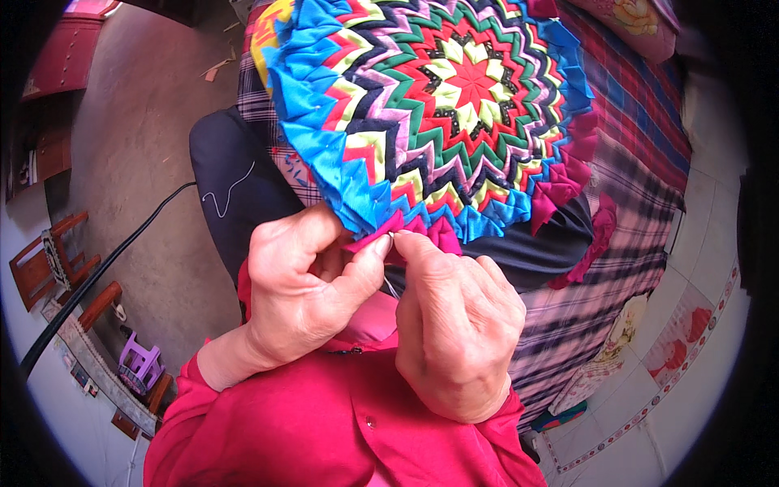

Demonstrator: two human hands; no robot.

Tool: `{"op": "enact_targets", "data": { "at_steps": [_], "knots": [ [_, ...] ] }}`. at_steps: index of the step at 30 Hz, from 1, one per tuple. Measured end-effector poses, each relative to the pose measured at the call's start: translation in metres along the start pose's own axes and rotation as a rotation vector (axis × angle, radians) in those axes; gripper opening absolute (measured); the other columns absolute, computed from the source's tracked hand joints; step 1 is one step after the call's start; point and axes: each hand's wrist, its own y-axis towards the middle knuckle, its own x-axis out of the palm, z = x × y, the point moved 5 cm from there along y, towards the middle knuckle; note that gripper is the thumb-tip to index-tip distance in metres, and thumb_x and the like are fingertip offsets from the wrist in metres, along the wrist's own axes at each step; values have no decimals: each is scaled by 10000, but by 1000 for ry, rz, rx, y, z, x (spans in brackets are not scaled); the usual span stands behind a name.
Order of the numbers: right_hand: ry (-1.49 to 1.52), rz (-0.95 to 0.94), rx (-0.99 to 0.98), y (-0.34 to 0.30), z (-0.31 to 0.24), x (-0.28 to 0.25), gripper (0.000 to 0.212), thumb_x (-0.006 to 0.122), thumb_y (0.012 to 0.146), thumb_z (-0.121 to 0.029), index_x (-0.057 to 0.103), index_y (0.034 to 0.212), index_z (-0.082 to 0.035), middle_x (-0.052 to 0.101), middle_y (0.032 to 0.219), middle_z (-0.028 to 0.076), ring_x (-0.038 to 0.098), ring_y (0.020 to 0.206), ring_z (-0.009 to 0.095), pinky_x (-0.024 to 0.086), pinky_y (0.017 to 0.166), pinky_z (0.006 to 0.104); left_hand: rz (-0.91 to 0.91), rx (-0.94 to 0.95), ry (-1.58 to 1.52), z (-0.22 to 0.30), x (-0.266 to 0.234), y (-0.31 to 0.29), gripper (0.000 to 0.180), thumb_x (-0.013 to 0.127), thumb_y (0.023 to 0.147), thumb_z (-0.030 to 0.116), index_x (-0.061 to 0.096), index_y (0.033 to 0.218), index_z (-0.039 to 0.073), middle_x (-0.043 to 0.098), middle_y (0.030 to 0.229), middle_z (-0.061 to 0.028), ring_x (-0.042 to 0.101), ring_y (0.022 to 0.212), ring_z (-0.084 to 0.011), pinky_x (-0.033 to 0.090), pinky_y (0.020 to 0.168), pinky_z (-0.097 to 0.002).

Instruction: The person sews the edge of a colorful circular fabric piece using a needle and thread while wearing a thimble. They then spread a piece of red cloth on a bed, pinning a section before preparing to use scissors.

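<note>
A round patchwork mat of folded cloth points, in zigzag rings of many colours, rests on my lap. Blue folds circle its outer part, and magenta folded pieces run along part of the rim. My left hand is closed on the near edge, thumb pressed on a magenta fold. Right beside that thumb, my right hand pinches at the same fold. A tiny pale glint shows between the fingertips, too small to name. White thread lies curled on my dark trouser leg.
I sit on a bed with a plaid cover. A strip of magenta cloth lies right of my lap. A black cable crosses at left. Beyond are a purple stool, a wooden chair and a red cabinet.
</note>
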Motion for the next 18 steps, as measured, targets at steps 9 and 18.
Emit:
{"op": "enact_targets", "data": {
  "at_steps": [9, 18],
  "knots": [
    [-198, 28, -63, 3, -5, 1, 246, 637, 730, -15, 624, 974, 13, 481, 671, 58, 484, 571, 191, 372, 531, 327, 110, 316, 221, 17, 10, -7, 224, 677, 756, -85, 660, 976, -48, 601, 690, -70, 528, 481, -134, 388, 433, -271],
    [-255, 32, -113, 7, -5, 8, 227, 635, 724, -13, 604, 946, 28, 472, 687, 58, 490, 586, 190, 377, 533, 325, 115, 359, 272, 21, 11, -8, 232, 680, 735, -109, 658, 959, -49, 600, 688, -96, 559, 505, -185, 415, 460, -294]
  ]
}}
